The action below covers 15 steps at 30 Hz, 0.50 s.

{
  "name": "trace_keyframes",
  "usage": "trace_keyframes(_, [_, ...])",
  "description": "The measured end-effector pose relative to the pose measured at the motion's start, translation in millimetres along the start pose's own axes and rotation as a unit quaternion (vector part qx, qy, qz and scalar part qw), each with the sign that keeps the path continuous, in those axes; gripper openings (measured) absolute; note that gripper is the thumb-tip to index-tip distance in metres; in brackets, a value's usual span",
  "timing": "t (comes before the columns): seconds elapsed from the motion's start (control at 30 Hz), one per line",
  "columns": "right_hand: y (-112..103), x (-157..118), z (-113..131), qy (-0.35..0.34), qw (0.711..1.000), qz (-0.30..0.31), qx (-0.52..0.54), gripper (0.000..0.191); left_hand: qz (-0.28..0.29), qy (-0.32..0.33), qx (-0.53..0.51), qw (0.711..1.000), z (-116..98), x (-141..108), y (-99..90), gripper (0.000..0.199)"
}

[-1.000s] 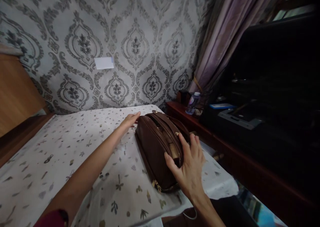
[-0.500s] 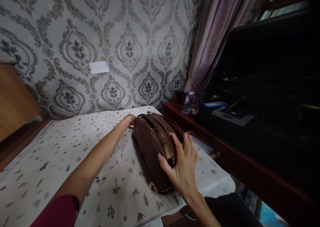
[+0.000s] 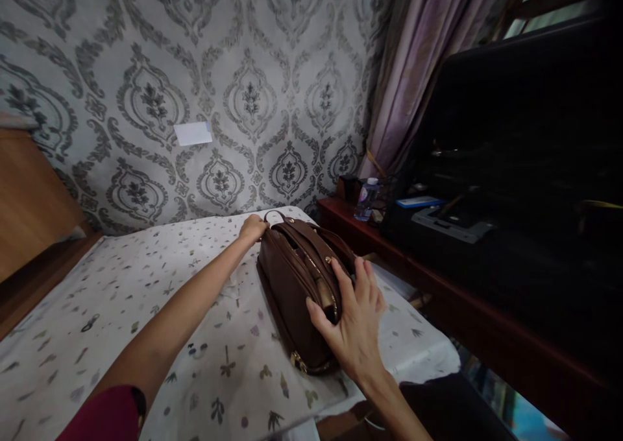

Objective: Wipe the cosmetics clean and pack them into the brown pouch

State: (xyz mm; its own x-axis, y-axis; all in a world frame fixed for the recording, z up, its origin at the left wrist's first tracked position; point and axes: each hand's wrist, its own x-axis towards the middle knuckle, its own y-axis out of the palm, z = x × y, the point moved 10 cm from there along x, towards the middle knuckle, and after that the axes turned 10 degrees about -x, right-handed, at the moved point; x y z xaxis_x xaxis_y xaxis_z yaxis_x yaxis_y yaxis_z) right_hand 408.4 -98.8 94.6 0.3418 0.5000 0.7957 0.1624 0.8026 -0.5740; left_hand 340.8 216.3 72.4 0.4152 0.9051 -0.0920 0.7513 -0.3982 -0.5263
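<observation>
A brown handbag (image 3: 287,285) with gold-toned zips lies on a patterned white cloth (image 3: 195,311). Its top opening is partly unzipped, and a gold-coloured item (image 3: 325,292) shows inside the gap. At the far end, my left hand (image 3: 253,229) is closed against the bag's upper corner, beside a small upright loop (image 3: 275,215); the fingertips are hidden. My right hand (image 3: 357,311) spans the near end, thumb on the left of the opening and fingers spread over the right side near the strap (image 3: 335,240).
Right of the cloth runs a dark red wooden ledge (image 3: 335,215) with a clear plastic bottle (image 3: 366,200) and a large black case (image 3: 511,136). A wooden cabinet (image 3: 34,201) stands at the left. Patterned wallpaper (image 3: 243,71) and a purple curtain (image 3: 413,71) are behind.
My left hand has risen slightly at the bag's far end, and the small loop there stands higher. The opening looks narrower at its far part. My right hand has barely moved.
</observation>
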Motion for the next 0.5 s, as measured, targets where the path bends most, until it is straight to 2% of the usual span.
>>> trace_keyframes(0.13, [1.1,1.3,0.5,-0.003,1.000,0.006,0.002,0.068,-0.047,0.045,0.038,0.997,-17.9,-14.1,-9.3,0.037])
trace_keyframes(0.27, [1.9,2.4,-0.6,0.009,1.000,0.009,0.005,0.071,-0.066,0.087,0.063,0.992,-36.8,-28.1,-13.4,0.023])
trace_keyframes(0.37, [0.6,2.7,-0.1,0.013,1.000,0.001,0.004,0.070,-0.048,0.090,0.059,0.993,-41.8,-27.8,-11.6,0.023])
trace_keyframes(0.5, [-1.7,2.9,2.6,0.002,1.000,-0.008,0.002,0.065,0.022,0.057,0.031,0.998,-44.4,-10.1,2.9,0.038])
